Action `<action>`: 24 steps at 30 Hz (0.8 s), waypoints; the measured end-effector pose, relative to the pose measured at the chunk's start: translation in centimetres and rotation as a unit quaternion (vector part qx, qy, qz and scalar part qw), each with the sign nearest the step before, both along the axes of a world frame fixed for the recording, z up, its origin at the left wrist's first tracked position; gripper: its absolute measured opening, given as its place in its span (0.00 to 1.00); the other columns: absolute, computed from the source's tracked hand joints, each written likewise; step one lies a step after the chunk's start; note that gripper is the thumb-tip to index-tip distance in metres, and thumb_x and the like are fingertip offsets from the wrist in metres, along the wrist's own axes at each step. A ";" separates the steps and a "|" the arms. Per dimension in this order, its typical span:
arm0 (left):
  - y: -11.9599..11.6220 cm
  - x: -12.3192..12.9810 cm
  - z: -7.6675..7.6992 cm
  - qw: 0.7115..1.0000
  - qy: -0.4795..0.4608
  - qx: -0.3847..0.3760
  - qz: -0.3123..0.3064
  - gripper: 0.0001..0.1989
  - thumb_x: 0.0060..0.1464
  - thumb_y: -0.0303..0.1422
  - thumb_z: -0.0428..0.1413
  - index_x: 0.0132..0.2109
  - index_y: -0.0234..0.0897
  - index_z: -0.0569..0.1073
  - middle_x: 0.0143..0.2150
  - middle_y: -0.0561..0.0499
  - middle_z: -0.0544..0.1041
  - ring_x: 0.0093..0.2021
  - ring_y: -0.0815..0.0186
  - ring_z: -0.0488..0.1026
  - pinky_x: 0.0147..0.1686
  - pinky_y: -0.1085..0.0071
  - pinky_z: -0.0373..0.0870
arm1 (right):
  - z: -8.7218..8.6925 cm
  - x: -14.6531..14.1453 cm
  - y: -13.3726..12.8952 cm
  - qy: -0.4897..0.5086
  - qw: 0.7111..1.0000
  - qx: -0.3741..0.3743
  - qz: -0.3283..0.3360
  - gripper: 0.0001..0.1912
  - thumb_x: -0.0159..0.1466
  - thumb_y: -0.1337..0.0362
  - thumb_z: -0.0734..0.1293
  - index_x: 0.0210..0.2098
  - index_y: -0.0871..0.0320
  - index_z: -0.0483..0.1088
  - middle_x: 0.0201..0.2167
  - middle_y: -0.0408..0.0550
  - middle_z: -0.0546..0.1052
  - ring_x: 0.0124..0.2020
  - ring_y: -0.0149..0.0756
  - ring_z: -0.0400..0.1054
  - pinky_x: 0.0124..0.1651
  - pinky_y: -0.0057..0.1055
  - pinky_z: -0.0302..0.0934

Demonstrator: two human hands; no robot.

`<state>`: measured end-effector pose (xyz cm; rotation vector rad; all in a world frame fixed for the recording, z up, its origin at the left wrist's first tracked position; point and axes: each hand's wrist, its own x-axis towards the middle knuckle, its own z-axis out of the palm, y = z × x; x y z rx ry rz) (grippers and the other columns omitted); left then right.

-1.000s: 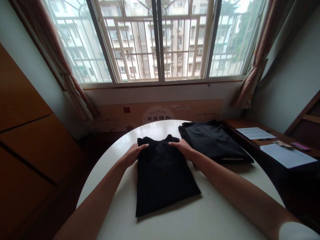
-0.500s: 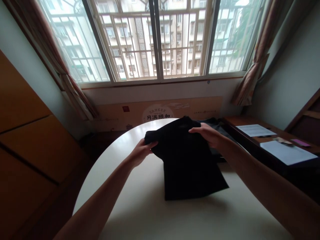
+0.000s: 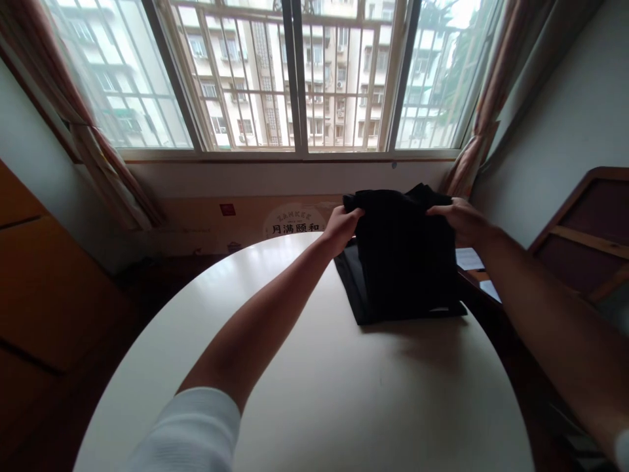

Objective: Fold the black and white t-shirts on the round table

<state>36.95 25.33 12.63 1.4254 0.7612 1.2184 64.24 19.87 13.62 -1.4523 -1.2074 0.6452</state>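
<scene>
A folded black garment hangs from both my hands, its lower part reaching down toward the table. My left hand pinches its upper left corner, thumb on top. At the upper right corner, my right hand grips it the same way. Behind and below it lies a flat dark piece of cloth on the white round table; most of that piece is hidden by the garment. The exact kind of garment cannot be made out.
Beyond the table stands a printed cardboard panel under a barred window. To the right, papers lie on a dark surface partly behind my arm. A wooden chair back rises at far right, and orange cabinets stand at left.
Both hands have carried the black garment right and farther away, over the flat dark cloth. It now hangs straighter between them. My view has shifted, showing more of the table.
</scene>
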 end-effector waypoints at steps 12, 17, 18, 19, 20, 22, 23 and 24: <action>-2.3 -0.6 -11.7 0.929 0.363 -0.065 -0.017 0.28 0.47 0.33 0.66 0.55 0.27 0.73 0.34 0.42 0.80 0.39 0.50 0.80 0.34 0.64 0.71 | -12.8 2.0 6.9 -0.184 0.965 -0.150 -0.115 0.08 0.58 0.70 0.72 0.37 0.67 0.77 0.34 0.57 0.81 0.36 0.45 0.77 0.38 0.32 0.68; -5.1 -0.1 -12.0 0.938 0.341 -0.062 -0.016 0.36 0.49 0.33 0.65 0.64 0.24 0.65 0.36 0.42 0.80 0.39 0.51 0.79 0.36 0.65 0.70 | -11.9 2.0 8.1 -0.258 0.948 -0.132 -0.130 0.19 0.62 0.68 0.69 0.53 0.67 0.77 0.49 0.62 0.81 0.49 0.48 0.77 0.51 0.33 0.67; -5.7 -0.2 -12.0 0.940 0.336 -0.064 -0.018 0.38 0.50 0.33 0.64 0.65 0.24 0.63 0.36 0.42 0.80 0.40 0.51 0.79 0.37 0.64 0.70 | -11.7 1.7 8.1 -0.270 0.942 -0.142 -0.139 0.22 0.61 0.69 0.70 0.55 0.70 0.75 0.51 0.67 0.80 0.52 0.53 0.76 0.54 0.38 0.67; -6.2 -0.4 -12.0 0.940 0.335 -0.063 -0.021 0.38 0.51 0.33 0.64 0.66 0.24 0.62 0.37 0.42 0.80 0.40 0.51 0.79 0.38 0.64 0.71 | -11.6 1.4 8.0 -0.283 0.935 -0.151 -0.152 0.26 0.61 0.69 0.70 0.58 0.74 0.73 0.53 0.74 0.78 0.56 0.59 0.74 0.57 0.43 0.66; -6.8 -0.8 -12.1 0.939 0.340 -0.054 -0.025 0.37 0.52 0.33 0.62 0.66 0.24 0.61 0.37 0.41 0.80 0.41 0.50 0.79 0.40 0.63 0.71 | -11.5 0.8 7.9 -0.295 0.928 -0.155 -0.166 0.31 0.61 0.69 0.70 0.61 0.79 0.69 0.57 0.81 0.75 0.60 0.66 0.71 0.60 0.49 0.64; -7.9 -1.8 -12.1 0.930 0.364 -0.016 -0.037 0.35 0.56 0.34 0.59 0.67 0.25 0.60 0.39 0.40 0.81 0.42 0.50 0.80 0.43 0.61 0.72 | -11.6 -0.7 7.6 -0.323 0.919 -0.140 -0.178 0.39 0.63 0.66 0.70 0.69 0.80 0.60 0.66 0.84 0.66 0.69 0.71 0.61 0.67 0.57 0.56; -8.5 -2.4 -12.1 0.924 0.380 0.007 -0.043 0.34 0.58 0.35 0.58 0.67 0.25 0.61 0.40 0.38 0.81 0.43 0.49 0.80 0.45 0.60 0.72 | -11.8 -1.6 7.4 -0.347 0.917 -0.120 -0.158 0.39 0.65 0.64 0.69 0.72 0.76 0.58 0.70 0.81 0.62 0.73 0.68 0.55 0.71 0.57 0.51; -9.1 -3.0 -12.2 0.916 0.397 0.030 -0.048 0.33 0.59 0.35 0.56 0.67 0.24 0.61 0.43 0.36 0.82 0.45 0.48 0.80 0.47 0.59 0.73 | -12.1 -2.6 7.3 -0.378 0.913 -0.100 -0.115 0.39 0.68 0.61 0.67 0.74 0.71 0.57 0.74 0.75 0.58 0.76 0.64 0.50 0.74 0.56 0.46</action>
